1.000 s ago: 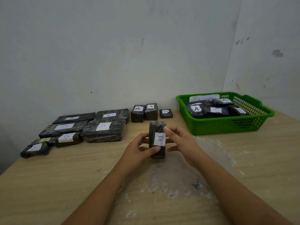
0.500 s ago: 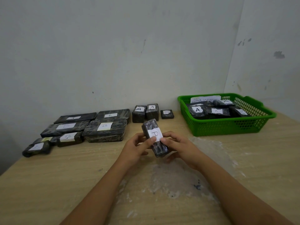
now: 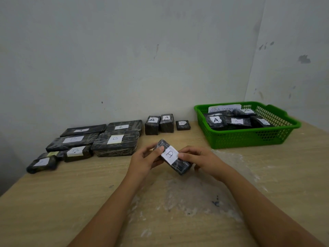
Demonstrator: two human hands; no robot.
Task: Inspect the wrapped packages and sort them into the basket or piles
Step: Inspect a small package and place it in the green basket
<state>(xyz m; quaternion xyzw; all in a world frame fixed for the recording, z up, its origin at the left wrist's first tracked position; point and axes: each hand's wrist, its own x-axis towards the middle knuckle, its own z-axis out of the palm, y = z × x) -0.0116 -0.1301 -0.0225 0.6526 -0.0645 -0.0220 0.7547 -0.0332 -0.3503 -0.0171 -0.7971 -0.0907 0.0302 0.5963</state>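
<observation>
Left hand point(image 3: 142, 160) and right hand point(image 3: 199, 158) both grasping a small black plastic-wrapped package point(image 3: 173, 156) with a white label marked A, held tilted just above the pale wooden table point(image 3: 53, 202). Beyond, at left, a pile of flat black wrapped packages point(image 3: 99, 139). At far right, a green plastic basket point(image 3: 249, 138) containing more.

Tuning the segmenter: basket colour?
Bright green basket, clearest in the head view, at the table's back right.
</observation>
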